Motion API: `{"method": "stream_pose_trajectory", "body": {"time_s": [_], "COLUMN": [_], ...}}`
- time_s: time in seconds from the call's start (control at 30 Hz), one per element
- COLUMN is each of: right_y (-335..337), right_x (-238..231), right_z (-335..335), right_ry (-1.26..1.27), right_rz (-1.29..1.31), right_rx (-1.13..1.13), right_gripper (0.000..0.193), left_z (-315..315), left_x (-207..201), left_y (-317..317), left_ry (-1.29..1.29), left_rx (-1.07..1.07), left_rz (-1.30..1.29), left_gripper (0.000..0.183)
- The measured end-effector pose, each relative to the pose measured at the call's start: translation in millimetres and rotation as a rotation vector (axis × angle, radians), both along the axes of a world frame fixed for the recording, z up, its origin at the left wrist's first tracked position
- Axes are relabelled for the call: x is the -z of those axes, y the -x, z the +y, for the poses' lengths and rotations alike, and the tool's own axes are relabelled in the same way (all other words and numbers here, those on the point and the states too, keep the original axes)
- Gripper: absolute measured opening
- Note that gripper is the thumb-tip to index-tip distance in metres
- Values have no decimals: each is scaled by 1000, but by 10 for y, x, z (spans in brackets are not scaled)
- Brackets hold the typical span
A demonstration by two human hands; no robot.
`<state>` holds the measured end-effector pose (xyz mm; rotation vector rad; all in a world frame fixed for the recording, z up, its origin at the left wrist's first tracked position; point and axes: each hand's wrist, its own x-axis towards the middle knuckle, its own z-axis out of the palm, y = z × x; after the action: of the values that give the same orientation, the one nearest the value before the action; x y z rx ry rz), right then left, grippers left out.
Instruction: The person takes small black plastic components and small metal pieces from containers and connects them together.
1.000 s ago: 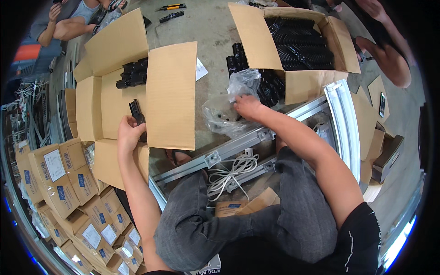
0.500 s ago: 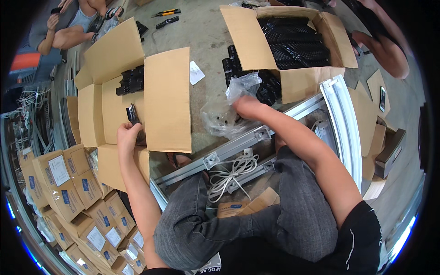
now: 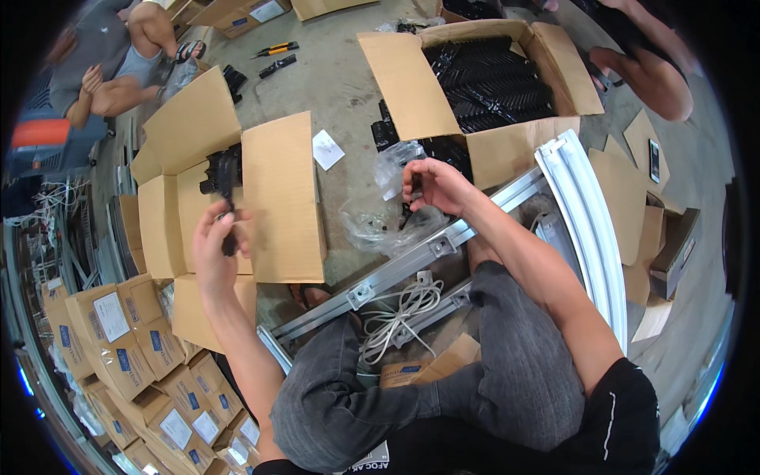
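Note:
My left hand (image 3: 212, 249) reaches over an open cardboard box (image 3: 277, 198) on the floor at left and holds a small black plastic part (image 3: 229, 237) above its inside. More black parts (image 3: 222, 170) lie deeper in that box. My right hand (image 3: 431, 184) is raised over a crumpled clear plastic bag (image 3: 380, 222) and pinches something small and dark that I cannot make out. Just beyond it stands a larger open box (image 3: 491, 150) filled with rows of black parts (image 3: 491, 87).
A long metal rail (image 3: 443, 245) and a white curved housing (image 3: 586, 229) lie across my knees, with a coiled white cable (image 3: 396, 313). Small labelled cartons (image 3: 119, 348) are stacked at lower left. Other people sit at top left (image 3: 111, 55) and top right (image 3: 641, 63). Tools (image 3: 273, 51) lie on the floor.
My left hand has stayed at the left box with the black part. My right hand has lifted up off the plastic bag, fingers now pinched together.

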<state>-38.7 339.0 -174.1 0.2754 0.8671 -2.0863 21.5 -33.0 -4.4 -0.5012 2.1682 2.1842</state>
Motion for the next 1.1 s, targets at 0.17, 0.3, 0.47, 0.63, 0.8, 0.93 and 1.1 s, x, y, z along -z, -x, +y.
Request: {"method": "stream_pose_trajectory", "body": {"time_s": [0.17, 0.3, 0.47, 0.63, 0.8, 0.93, 1.1], "right_y": [-46, -159, -209, -212, -224, -234, -233], "right_x": [-291, -657, -713, -651, -661, -627, -620], "right_z": [-92, -301, -246, -205, -230, -228, -203], "right_ry": [2, 189, -2, -88, -135, -173, -188], "right_rz": [110, 191, 339, 323, 265, 338, 275], "right_rx": [-54, 52, -15, -31, 25, -3, -6], "right_gripper": [27, 34, 31, 29, 32, 32, 34], "left_z": [959, 1345, 1519, 1528, 1542, 1508, 1546], "left_x": [40, 348, 507, 471, 557, 632, 655], "left_y": [104, -52, -140, -101, -156, -165, -184], "left_ry": [-363, -518, -498, -420, -186, 21, -22], "left_rx": [407, 420, 473, 492, 445, 443, 453], "left_rz": [-39, -234, -362, -424, -361, -309, -162], "left_gripper": [35, 35, 40, 38, 36, 34, 30]}}
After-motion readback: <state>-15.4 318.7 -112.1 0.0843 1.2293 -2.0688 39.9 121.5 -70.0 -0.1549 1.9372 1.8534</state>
